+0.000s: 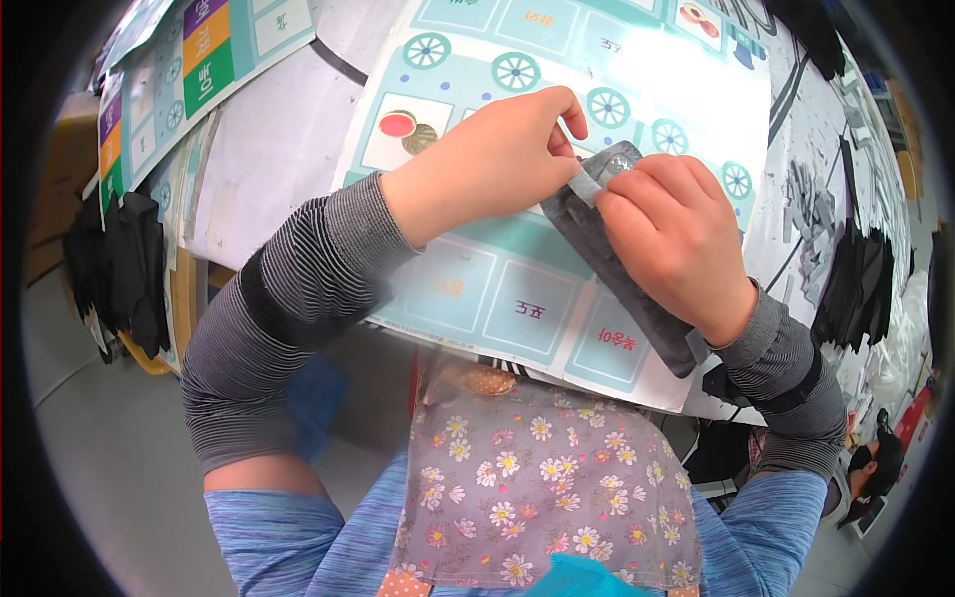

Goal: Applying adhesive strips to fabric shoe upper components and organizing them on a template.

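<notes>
A long, flat dark grey piece, wrapped-looking and shiny at its upper end, lies slantwise over a printed sheet. My right hand is closed over its upper part, fingers curled. At that end a short pale strip spans the space between both hands. My left hand pinches at the strip's upper end with thumb and fingers; the exact grip is partly hidden. Beneath is the large printed sheet, pale teal with wheels, fruit pictures and word boxes. The grey piece's material is unclear.
More printed sheets overlap at the upper left. Black strips hang off the left edge, and others lie at the right. Small grey strips are heaped beside the sheet. Another person is at the far right.
</notes>
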{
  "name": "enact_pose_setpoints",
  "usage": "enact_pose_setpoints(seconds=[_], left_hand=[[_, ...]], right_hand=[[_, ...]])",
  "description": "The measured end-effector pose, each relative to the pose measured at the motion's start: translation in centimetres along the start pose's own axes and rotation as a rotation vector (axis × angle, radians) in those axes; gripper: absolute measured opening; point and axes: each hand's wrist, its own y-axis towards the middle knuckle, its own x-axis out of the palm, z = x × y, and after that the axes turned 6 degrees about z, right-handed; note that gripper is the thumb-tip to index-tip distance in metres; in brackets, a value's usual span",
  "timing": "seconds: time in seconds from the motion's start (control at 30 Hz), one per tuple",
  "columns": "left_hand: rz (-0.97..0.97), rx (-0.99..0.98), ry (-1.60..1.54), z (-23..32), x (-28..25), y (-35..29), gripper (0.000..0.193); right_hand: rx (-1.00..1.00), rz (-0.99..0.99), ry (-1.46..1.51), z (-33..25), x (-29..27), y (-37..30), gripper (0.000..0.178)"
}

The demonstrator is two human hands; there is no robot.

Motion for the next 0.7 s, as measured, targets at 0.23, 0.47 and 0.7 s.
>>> enact_pose_setpoints(seconds=[0.23, 0.47, 0.7], left_hand=[[0.062, 0.050, 0.069, -0.31, 0.27, 0.07, 0.017], [0.091, 0.059, 0.099, -0.31, 0.53, 0.07, 0.020], [0.108, 0.059, 0.119, -0.19, 0.56, -0.02, 0.021]], right_hand=[[0.013, -0.010, -0.014, 0.04, -0.17, 0.08, 0.010], [0.035, -0.044, -0.022, 0.12, -0.37, -0.42, 0.012], [0.039, -0.082, 0.001, -0.02, -0.19, -0.62, 0.009]])
